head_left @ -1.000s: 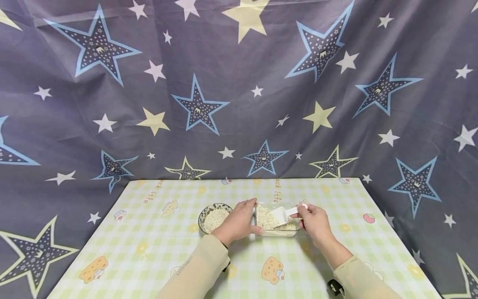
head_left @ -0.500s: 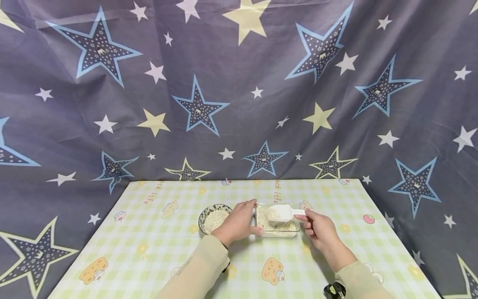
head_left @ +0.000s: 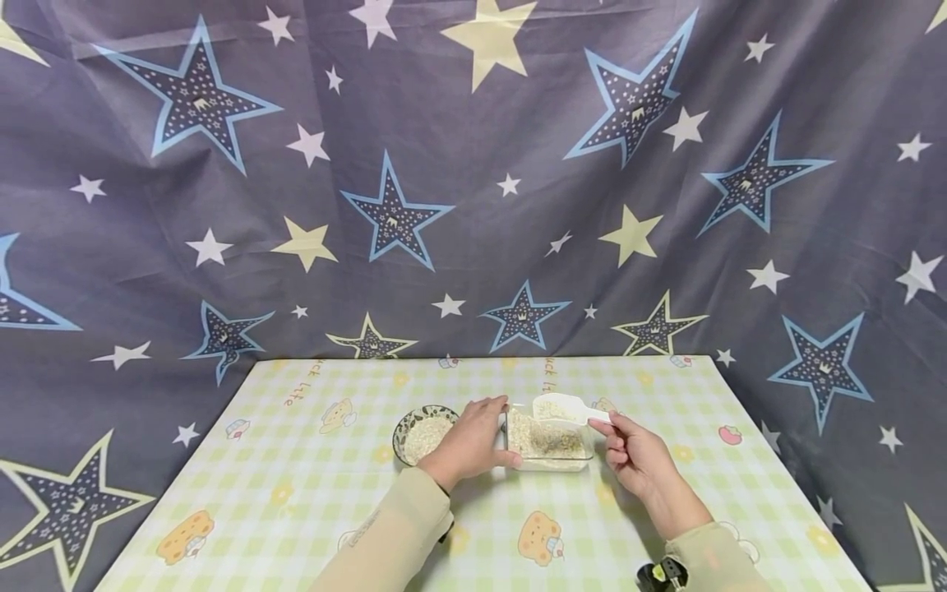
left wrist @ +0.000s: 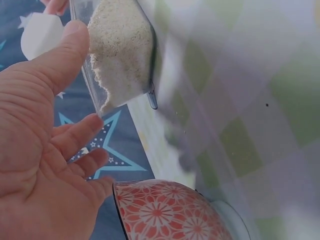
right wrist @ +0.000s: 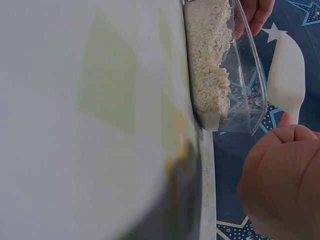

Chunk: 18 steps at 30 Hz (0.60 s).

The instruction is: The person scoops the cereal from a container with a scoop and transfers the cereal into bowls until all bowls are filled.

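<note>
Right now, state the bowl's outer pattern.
Bowl: red and white flowers, best in the left wrist view.

From ahead and above, the head view takes in the whole surface [head_left: 333, 493], while both sideways-tilted wrist views share the clear container [head_left: 551, 465] up close.

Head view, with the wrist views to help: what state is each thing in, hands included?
Scoop: held above the container, grain in it.
Clear container: upright, uncovered, partly filled; its grain surface uneven.
Bowl: upright, with grain inside, partly hidden by the left hand in the head view.
Left hand: spread, touching the container.
Right hand: pinching the scoop's handle.
Tablecloth: spread flat.
Backdrop: hanging, creased.
</note>
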{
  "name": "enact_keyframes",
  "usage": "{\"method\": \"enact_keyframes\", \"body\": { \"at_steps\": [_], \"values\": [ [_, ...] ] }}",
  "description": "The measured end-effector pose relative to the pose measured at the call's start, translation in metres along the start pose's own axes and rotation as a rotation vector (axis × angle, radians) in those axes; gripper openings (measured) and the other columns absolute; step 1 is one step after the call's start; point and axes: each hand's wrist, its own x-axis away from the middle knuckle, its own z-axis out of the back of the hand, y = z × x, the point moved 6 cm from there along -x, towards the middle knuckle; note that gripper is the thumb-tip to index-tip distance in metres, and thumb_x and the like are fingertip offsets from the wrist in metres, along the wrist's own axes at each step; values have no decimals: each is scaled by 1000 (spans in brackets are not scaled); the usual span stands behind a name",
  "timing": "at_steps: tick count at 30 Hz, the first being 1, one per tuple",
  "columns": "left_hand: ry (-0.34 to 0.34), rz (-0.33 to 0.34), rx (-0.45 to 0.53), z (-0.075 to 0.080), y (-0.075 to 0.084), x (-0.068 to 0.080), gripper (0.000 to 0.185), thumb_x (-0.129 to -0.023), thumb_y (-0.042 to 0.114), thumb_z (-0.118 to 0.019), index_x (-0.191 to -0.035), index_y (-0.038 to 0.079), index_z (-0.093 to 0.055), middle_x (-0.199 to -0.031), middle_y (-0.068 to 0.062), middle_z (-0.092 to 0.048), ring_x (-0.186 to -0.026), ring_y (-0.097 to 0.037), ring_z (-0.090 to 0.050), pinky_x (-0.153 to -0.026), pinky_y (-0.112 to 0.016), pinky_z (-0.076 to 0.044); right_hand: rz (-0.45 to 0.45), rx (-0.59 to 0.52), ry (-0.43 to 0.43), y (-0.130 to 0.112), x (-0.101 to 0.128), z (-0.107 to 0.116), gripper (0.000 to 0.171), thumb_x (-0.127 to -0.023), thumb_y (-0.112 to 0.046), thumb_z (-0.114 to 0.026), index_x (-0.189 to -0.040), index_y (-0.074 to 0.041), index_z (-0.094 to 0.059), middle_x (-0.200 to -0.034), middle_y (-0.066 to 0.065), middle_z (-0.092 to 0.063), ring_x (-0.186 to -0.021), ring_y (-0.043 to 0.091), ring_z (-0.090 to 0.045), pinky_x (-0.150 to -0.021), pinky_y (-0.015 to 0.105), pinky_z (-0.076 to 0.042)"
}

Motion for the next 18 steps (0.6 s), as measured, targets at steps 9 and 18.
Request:
{"method": "enact_keyframes", "body": {
  "at_steps": [9,18],
  "values": [
    [81,-16,53,19,-11,18,109,-83,57,-88,-166,11,-36,-170,-12,-43,-163,-41,-29,-133,-62,-27,4,-23,-28,-2,0,-7,61,-119,-22,-29,-173,-15,-2,-94,-6,-75,-57,-8,-35,-46,6,-26],
    [191,75,63,57,-74,57,116,-77,54,-94,-166,7,-36,-170,-16,-43,-163,-43,-26,-130,-66,-30,12,-37,-41,-11,1,-20,43,-118,-23,-33,-158,-18,-15,-96,-4,-76,-55,-7,-36,-45,6,-27]
  ]
}}
